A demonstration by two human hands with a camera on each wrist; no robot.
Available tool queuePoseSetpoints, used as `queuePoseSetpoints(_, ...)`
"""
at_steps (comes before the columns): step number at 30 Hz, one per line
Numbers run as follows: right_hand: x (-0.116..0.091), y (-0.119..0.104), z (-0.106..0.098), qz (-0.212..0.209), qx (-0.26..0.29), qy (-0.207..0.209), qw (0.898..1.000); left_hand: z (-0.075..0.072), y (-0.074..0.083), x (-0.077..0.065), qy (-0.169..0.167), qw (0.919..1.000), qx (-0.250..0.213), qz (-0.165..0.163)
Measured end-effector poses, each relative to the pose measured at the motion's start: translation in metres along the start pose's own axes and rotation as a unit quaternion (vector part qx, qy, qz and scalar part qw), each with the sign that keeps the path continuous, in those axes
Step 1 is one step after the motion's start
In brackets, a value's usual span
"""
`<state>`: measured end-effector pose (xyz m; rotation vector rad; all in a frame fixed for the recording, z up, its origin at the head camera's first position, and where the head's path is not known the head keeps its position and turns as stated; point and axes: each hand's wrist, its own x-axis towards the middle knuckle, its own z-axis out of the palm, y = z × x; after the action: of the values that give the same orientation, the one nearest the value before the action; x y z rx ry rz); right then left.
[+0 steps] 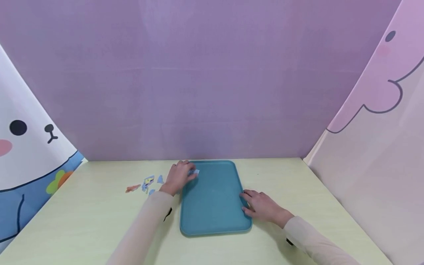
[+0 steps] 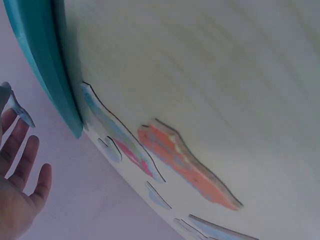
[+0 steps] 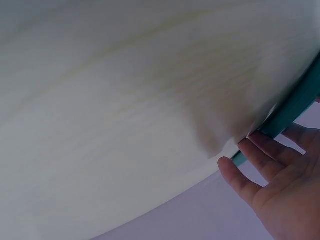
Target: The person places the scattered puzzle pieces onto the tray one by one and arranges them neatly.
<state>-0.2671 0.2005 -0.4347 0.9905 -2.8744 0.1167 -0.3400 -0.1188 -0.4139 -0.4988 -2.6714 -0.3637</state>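
A shallow teal tray lies on the table. Over its far left corner, my left hand pinches a small light blue puzzle piece between thumb and fingers. The same piece shows at the fingertips in the left wrist view. My right hand holds the tray's right edge, with the thumb over the rim and the fingertips along the outer side. In the right wrist view, part of the right hand is hidden behind the tray wall.
Several flat puzzle pieces lie left of the tray, among them an orange one, a multicoloured one and a light blue one. A purple backdrop rises at the table's far edge. Printed cloths hang at both sides.
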Motion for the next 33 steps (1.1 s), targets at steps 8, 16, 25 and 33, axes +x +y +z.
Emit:
queuePoseSetpoints(8, 0.0, 0.0, 0.001, -0.002, -0.002, 0.001, 1.0, 0.01, -0.004, 0.007, 0.003, 0.9999, -0.006, -0.009)
queuePoseSetpoints(16, -0.001, 0.001, 0.002, -0.006, -0.009, -0.002, 1.0, 0.015, -0.004, 0.01, -0.01, 0.9993, -0.012, -0.034)
queuePoseSetpoints(25, 0.001, 0.0, 0.0, -0.011, -0.012, 0.003, 1.0, 0.02, -0.007, 0.012, -0.016, 0.9991, -0.013, -0.038)
queuePoseSetpoints(33, 0.002, -0.001, -0.001, -0.007, -0.013, 0.0, 1.0, 0.02, -0.004, 0.014, -0.018, 0.9988, -0.01, -0.044)
